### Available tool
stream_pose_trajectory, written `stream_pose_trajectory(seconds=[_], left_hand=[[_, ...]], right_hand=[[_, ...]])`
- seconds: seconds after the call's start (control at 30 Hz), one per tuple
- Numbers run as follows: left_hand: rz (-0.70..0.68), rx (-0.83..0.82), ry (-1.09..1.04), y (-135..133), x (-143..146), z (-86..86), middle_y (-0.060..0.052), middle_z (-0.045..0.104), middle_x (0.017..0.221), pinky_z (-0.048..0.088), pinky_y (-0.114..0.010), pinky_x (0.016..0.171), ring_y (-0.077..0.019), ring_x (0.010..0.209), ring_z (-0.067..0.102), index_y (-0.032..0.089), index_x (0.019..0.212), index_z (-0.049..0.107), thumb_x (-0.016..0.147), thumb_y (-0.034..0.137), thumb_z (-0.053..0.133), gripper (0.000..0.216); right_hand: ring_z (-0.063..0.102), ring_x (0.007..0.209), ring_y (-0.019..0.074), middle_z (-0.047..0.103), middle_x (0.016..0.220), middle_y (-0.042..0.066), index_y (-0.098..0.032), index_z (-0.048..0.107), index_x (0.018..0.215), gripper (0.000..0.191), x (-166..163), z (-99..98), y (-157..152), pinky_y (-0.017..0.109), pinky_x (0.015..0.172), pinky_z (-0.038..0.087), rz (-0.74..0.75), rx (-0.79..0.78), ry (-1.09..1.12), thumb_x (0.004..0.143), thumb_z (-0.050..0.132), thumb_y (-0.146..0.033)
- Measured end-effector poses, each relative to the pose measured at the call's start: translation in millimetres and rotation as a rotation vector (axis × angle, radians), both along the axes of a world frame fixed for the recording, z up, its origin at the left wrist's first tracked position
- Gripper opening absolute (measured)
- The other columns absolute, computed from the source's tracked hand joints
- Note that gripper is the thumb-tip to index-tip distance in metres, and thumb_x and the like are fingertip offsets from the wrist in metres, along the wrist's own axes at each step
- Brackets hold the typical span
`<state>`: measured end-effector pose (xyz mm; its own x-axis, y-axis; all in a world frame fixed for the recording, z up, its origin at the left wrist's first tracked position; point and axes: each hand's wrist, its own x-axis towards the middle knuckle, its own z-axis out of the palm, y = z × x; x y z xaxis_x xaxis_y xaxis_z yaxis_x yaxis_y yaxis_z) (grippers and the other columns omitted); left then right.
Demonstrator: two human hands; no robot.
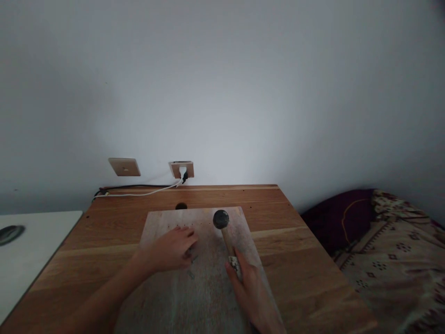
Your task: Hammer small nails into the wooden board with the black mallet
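Observation:
A pale wooden board (205,292) lies on a brown wooden table (299,264). My right hand (248,285) is wrapped round the wooden handle of a hammer (222,225), whose dark round head is raised over the board's far end. My left hand (172,253) rests on the board's left half with fingers curled together near its middle; whether they pinch something small, I cannot make out. A row of small dark nails (184,226) stands along the board's far edge.
Two wall sockets (181,169) sit behind the table, with black and white cables (139,191) trailing along its back edge. A white surface (31,250) adjoins on the left. A patterned bedspread (392,260) and a dark cushion (339,215) lie at the right.

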<state>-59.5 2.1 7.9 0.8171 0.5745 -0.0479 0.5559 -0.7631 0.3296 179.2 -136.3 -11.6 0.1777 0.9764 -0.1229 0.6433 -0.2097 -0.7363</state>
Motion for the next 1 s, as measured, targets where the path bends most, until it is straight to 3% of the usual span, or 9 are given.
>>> stream_pose_trajectory(seconds=[0.2, 0.4, 0.53, 0.67, 0.8, 1.0], left_hand=[[0.001, 0.119, 0.106, -18.8, 19.3, -15.9, -0.01, 0.071, 0.099, 0.049, -0.043, 0.092, -0.0295, 0.096, 0.068, 0.017, 0.095, 0.066, 0.082, 0.012, 0.065, 0.013], [0.051, 0.039, 0.031, -13.7, 30.6, -16.8, -0.009, 0.072, 0.096, 0.049, -0.042, 0.092, -0.0283, 0.095, 0.069, 0.017, 0.09, 0.067, 0.078, 0.01, 0.063, 0.015], [0.141, -0.176, -0.21, 1.7, 36.8, -11.3, -0.001, 0.071, 0.084, 0.048, -0.032, 0.079, -0.0207, 0.081, 0.067, 0.019, 0.086, 0.066, 0.073, 0.008, 0.061, 0.018], [0.236, -0.331, -0.5, 24.5, 47.5, -15.6, -0.001, 0.073, 0.088, 0.048, -0.026, 0.073, -0.0166, 0.08, 0.067, 0.019, 0.09, 0.07, 0.077, 0.007, 0.058, 0.022], [0.326, -0.232, -0.562, 41.8, 58.4, -31.8, -0.006, 0.076, 0.095, 0.052, -0.032, 0.084, -0.0201, 0.089, 0.069, 0.018, 0.095, 0.073, 0.084, 0.009, 0.059, 0.02], [0.305, -0.095, -0.471, 46.0, 63.4, -48.7, -0.008, 0.075, 0.105, 0.053, -0.038, 0.097, -0.0229, 0.102, 0.068, 0.02, 0.102, 0.075, 0.085, 0.005, 0.06, 0.027]], right_hand=[[0.068, 0.122, 0.0311, 0.074, 0.13, 0.014, -0.015, 0.057, 0.149, 0.062, 9.8, -16.4, -26.8, 0.037, 0.102, 0.053, -0.035, -0.14, -0.014, 0.099, 0.048, -0.05], [0.069, 0.122, 0.0309, 0.075, 0.127, 0.013, -0.016, 0.062, 0.144, 0.059, 4.1, -17.7, -40.0, 0.038, 0.103, 0.053, -0.124, -0.13, -0.012, 0.099, 0.047, -0.051], [0.069, 0.121, 0.0313, 0.077, 0.124, 0.013, -0.017, 0.063, 0.144, 0.062, 6.0, -21.5, -39.2, 0.037, 0.101, 0.053, -0.147, -0.126, -0.006, 0.098, 0.048, -0.056], [0.068, 0.122, 0.0302, 0.075, 0.126, 0.014, -0.015, 0.059, 0.147, 0.065, 8.4, -29.4, -39.2, 0.037, 0.103, 0.052, -0.097, -0.134, 0.026, 0.099, 0.044, -0.057], [0.067, 0.125, 0.0287, 0.074, 0.128, 0.014, -0.015, 0.058, 0.149, 0.065, 4.4, -28.3, -40.7, 0.036, 0.104, 0.051, -0.157, -0.132, 0.0, 0.1, 0.042, -0.056], [0.068, 0.122, 0.0303, 0.075, 0.125, 0.014, -0.018, 0.061, 0.146, 0.062, 1.4, -13.4, -39.7, 0.037, 0.102, 0.052, -0.166, -0.193, -0.046, 0.1, 0.048, -0.057]])
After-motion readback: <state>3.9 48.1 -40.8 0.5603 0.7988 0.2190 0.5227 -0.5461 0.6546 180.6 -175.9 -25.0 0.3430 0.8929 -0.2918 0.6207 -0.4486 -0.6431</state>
